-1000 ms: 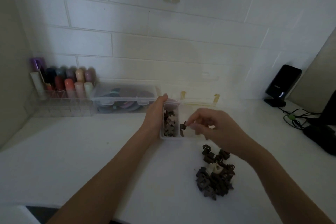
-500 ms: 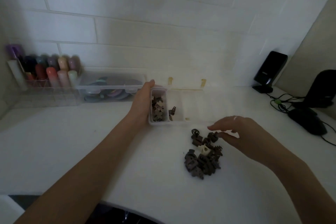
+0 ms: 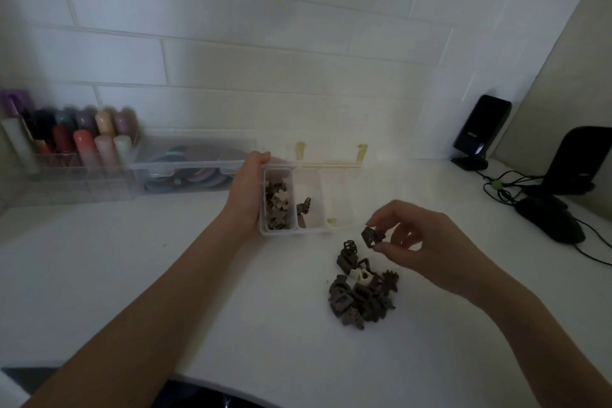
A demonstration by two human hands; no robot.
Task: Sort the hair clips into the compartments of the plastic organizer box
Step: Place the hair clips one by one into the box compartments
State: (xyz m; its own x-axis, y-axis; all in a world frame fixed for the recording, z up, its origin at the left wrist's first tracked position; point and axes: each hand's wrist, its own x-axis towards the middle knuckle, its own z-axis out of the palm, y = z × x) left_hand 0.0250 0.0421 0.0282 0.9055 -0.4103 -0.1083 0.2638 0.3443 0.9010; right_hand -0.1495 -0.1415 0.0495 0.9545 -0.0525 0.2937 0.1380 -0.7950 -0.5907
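A clear plastic organizer box (image 3: 311, 231) lies open on the white table (image 3: 165, 275), far of centre, its compartments running side by side from left to right. The leftmost compartment (image 3: 278, 205) is filled with brown and beige hair clips; the next compartment (image 3: 309, 205) to its right holds a few dark clips near its left wall; the compartments farther right are washed out by glare and their contents cannot be told. The left hand (image 3: 246, 190) is wrapped around the box's left wall, thumb at the far corner. A loose pile of hair clips (image 3: 361, 291), mostly dark brown with one cream clip (image 3: 361, 276), rests on the table near and to the right of the box. Above the pile's far edge, the right hand (image 3: 417, 242) pinches a single dark clip (image 3: 371, 236) between thumb and forefinger, the other fingers loosely curled. Far left stand a rack of coloured tubes (image 3: 76, 139) and a closed clear case (image 3: 192, 166); far right, black devices and cables (image 3: 510, 185).
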